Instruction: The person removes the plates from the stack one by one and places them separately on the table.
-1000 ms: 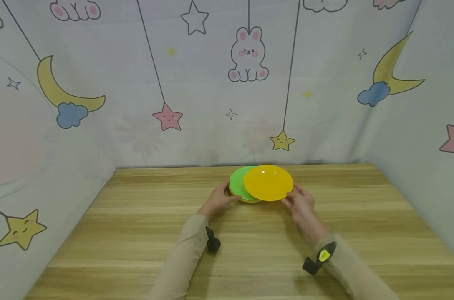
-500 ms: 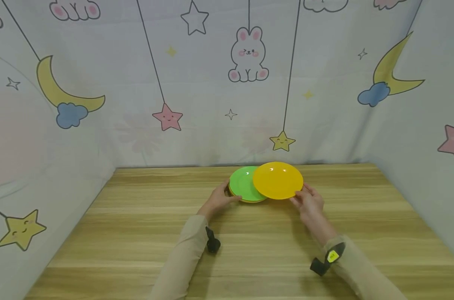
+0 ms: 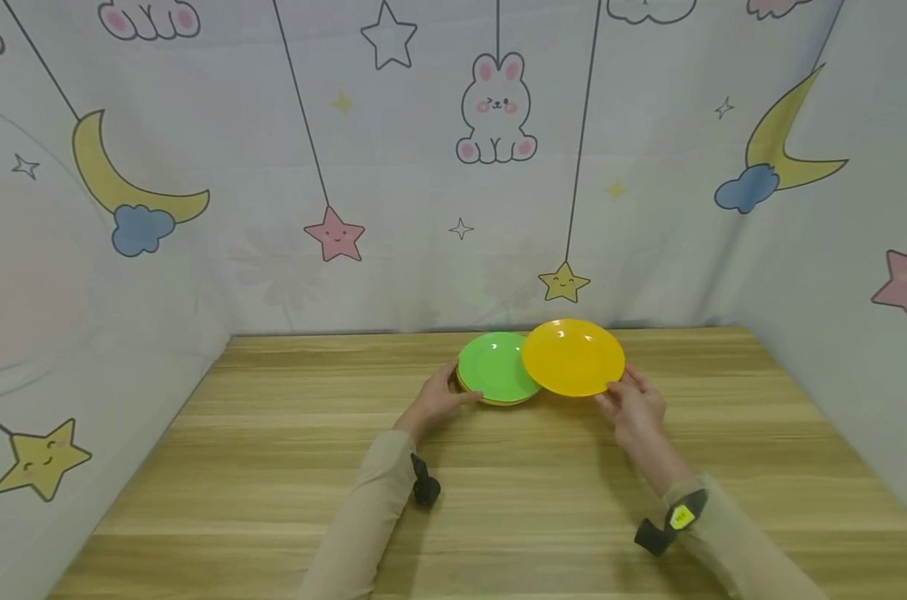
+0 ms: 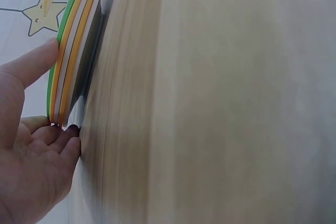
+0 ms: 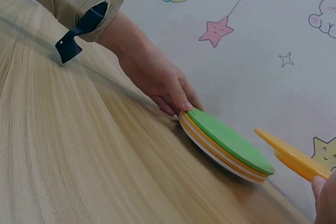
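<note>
A stack of plates, with a green plate [image 3: 494,367] on top and orange and white rims below it, is near the back of the table. My left hand [image 3: 433,402] grips its left edge, the thumb on the green rim and the fingers at the side and underneath. In the left wrist view the layered rims of the plate stack [image 4: 73,51] lie beyond the thumb. My right hand [image 3: 637,410] pinches the near right rim of a yellow-orange plate [image 3: 573,357]. That plate is held in the air, tilted, its left edge overlapping the green one in the head view.
The wood-grain table [image 3: 453,517] stretches in front of and on both sides of the stack. A white curtain [image 3: 423,167] printed with stars, moons and a rabbit stands along the back and both sides. Both wrists carry small black camera mounts.
My right hand has moved the yellow-orange plate right and slightly up, uncovering more of the green plate. The left hand and the stack have stayed in place.
</note>
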Demonstrator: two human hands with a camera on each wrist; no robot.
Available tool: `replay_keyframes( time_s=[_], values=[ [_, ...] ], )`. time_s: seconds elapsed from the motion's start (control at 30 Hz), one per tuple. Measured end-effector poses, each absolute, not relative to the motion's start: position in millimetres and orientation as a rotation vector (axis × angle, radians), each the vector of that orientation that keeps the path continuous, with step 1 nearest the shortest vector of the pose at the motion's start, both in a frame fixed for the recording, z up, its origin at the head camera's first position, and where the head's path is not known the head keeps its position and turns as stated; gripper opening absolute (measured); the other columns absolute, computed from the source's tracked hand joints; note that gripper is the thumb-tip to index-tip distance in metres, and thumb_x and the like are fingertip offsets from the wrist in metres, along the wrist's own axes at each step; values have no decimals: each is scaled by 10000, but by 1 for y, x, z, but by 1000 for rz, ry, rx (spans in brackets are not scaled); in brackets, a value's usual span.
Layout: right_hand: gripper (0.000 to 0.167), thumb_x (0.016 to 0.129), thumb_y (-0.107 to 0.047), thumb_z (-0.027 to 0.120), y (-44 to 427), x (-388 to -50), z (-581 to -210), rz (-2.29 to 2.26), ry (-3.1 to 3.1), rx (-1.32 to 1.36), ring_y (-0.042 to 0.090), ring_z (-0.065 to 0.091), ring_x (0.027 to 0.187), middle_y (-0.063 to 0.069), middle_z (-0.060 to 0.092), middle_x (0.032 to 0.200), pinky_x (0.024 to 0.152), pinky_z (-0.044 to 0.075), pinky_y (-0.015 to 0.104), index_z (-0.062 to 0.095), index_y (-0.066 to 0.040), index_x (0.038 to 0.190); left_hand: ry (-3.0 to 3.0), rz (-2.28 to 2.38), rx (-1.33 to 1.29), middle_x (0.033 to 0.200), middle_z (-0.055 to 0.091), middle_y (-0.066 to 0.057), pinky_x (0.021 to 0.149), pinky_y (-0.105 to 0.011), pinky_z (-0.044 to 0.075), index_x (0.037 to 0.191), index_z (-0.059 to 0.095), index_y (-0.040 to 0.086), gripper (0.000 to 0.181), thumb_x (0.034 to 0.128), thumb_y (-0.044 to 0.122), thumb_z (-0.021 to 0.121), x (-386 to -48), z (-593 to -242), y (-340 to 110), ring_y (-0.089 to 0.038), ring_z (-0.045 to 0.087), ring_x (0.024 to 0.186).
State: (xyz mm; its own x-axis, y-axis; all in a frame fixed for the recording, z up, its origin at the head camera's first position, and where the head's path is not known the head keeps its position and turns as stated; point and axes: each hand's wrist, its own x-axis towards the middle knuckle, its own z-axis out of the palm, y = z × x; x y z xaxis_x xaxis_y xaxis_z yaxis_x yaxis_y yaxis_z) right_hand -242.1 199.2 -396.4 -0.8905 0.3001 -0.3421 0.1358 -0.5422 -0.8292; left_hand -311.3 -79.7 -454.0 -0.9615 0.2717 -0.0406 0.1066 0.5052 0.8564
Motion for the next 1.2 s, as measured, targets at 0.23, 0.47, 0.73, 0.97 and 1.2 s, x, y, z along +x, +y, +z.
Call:
replay_keyframes(
  time_s=[0.23, 0.47, 0.73, 0.97, 1.2],
  values=[
    [598, 883, 102, 420, 207, -240, -400, 2560, -1448, -713, 26, 578, 829, 67, 292, 1462, 748, 519, 189, 269, -97, 1426, 2580, 1439, 321, 1471, 248, -125, 1098, -376, 218, 1440, 168, 17, 884, 800, 331, 690, -312, -455, -80, -252, 229, 1347],
    [609, 878, 108, 427, 217, -238, -401, 2562, -1397, -729, 20, 575, 841, 61, 283, 1467, 747, 520, 195, 265, -101, 1427, 2575, 1460, 321, 1465, 265, -117, 1097, -376, 222, 1441, 187, 38, 869, 795, 316, 698, -313, -456, -79, -247, 239, 1343],
    [619, 872, 122, 423, 230, -236, -400, 2572, -1354, -734, 19, 592, 797, 66, 280, 1466, 750, 521, 202, 255, -98, 1426, 2576, 1465, 324, 1463, 271, -118, 1095, -375, 227, 1439, 195, 37, 863, 795, 316, 698, -312, -455, -80, -250, 247, 1339],
    [600, 860, 128, 421, 235, -236, -404, 2539, -1337, -761, 23, 592, 802, 66, 310, 1450, 734, 525, 203, 294, -88, 1405, 2576, 1479, 326, 1461, 271, -131, 1099, -385, 216, 1434, 211, 30, 850, 794, 301, 701, -311, -453, -80, -259, 234, 1344],
    [611, 856, 128, 418, 241, -237, -412, 2496, -1344, -807, 15, 584, 822, 63, 312, 1453, 699, 535, 205, 303, -101, 1411, 2580, 1470, 307, 1461, 271, -130, 1102, -378, 209, 1432, 212, 25, 846, 797, 300, 698, -310, -451, -79, -254, 231, 1346]
  ],
)
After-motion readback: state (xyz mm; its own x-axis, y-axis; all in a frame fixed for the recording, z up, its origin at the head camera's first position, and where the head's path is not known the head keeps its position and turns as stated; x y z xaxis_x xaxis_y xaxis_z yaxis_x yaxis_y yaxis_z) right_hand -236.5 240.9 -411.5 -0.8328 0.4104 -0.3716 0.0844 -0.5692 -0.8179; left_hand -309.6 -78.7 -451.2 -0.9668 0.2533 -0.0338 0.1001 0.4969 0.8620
